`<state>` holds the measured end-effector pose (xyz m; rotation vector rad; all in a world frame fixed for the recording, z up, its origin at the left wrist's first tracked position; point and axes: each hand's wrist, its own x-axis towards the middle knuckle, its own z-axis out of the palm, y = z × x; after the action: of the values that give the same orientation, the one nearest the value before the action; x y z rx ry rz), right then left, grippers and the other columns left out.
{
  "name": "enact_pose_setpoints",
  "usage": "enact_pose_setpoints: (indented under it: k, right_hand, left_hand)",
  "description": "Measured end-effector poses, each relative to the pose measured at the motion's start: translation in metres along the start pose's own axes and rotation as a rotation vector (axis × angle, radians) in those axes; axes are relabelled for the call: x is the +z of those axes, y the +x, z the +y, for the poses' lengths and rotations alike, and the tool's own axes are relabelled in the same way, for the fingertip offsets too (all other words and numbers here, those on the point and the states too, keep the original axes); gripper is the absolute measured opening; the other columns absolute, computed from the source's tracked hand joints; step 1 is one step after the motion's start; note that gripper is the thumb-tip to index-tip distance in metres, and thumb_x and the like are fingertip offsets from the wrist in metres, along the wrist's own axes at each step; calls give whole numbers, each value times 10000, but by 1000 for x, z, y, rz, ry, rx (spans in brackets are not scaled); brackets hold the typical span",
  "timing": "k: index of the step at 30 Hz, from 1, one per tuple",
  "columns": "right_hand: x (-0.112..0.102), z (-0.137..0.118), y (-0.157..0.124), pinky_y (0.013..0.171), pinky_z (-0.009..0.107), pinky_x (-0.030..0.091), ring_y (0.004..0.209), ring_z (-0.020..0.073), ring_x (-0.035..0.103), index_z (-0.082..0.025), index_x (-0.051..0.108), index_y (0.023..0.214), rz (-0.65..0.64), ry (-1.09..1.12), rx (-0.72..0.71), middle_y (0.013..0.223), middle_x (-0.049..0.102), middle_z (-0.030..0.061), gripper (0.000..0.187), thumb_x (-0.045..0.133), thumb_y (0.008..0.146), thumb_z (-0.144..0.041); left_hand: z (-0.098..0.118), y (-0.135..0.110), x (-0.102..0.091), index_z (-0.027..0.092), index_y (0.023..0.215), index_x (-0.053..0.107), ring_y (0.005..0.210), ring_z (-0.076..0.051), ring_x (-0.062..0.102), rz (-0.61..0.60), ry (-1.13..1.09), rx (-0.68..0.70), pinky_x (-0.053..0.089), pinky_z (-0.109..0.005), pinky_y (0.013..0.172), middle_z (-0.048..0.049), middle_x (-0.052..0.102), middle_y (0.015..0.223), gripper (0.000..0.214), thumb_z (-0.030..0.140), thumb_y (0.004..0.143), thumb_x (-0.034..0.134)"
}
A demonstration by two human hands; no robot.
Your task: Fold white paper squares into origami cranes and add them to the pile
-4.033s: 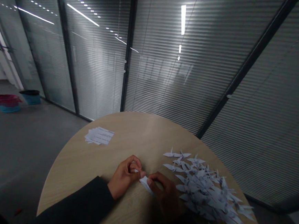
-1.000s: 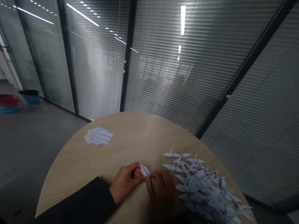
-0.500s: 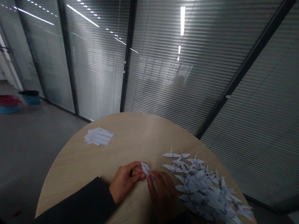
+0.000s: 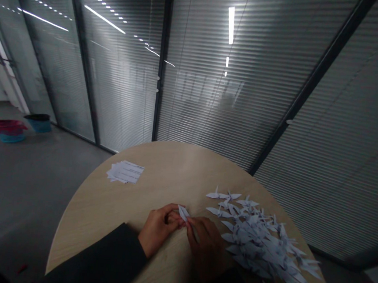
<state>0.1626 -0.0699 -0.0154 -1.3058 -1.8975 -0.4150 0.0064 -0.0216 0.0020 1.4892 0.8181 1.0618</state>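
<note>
A small folded piece of white paper (image 4: 183, 212) is pinched between both hands just above the round wooden table (image 4: 161, 165). My left hand (image 4: 159, 230), in a dark sleeve, grips it from the left with curled fingers. My right hand (image 4: 205, 245) holds it from the right with thumb and fingers closed. Only the paper's pointed tip shows above the fingers. A big heap of white folded paper cranes (image 4: 259, 247) lies right beside my right hand.
A small stack of flat paper sheets (image 4: 125, 172) lies at the table's far left. Glass partitions with blinds (image 4: 214, 73) stand close behind the table. Red and blue bins (image 4: 8, 129) sit on the floor at far left.
Since 4 s ago the paper has turned from lying low between my hands to pointing up. Over the last second both hands stayed almost still, with only small finger shifts.
</note>
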Motion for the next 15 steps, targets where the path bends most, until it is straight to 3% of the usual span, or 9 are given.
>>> enact_pose_setpoints:
  k: [5, 9, 15]
  right_hand:
    - [4, -1, -2, 672, 344, 527, 783, 204, 647, -234, 613, 873, 11, -4, -17, 810, 678, 60, 185, 451, 931, -166]
    - [13, -3, -5, 676, 364, 521, 778, 218, 638, -238, 594, 845, 49, -7, 51, 793, 662, 64, 174, 449, 922, -181]
    - [8, -1, 1, 619, 306, 532, 677, 180, 645, -236, 603, 838, 32, 171, 125, 738, 668, 35, 250, 404, 974, -304]
  left_hand:
    - [-1, -1, 0, 146, 952, 666, 659, -174, 674, 8, 54, 1, 528, -267, 662, -30, 720, 702, 264, 214, 699, 635]
    - [-2, -1, -1, 154, 981, 658, 671, -176, 679, -11, 102, 6, 520, -265, 663, -29, 724, 708, 278, 214, 710, 641]
    - [-2, -1, -2, 162, 996, 641, 660, -166, 673, -22, 177, 34, 501, -257, 652, -16, 726, 712, 280, 170, 718, 608]
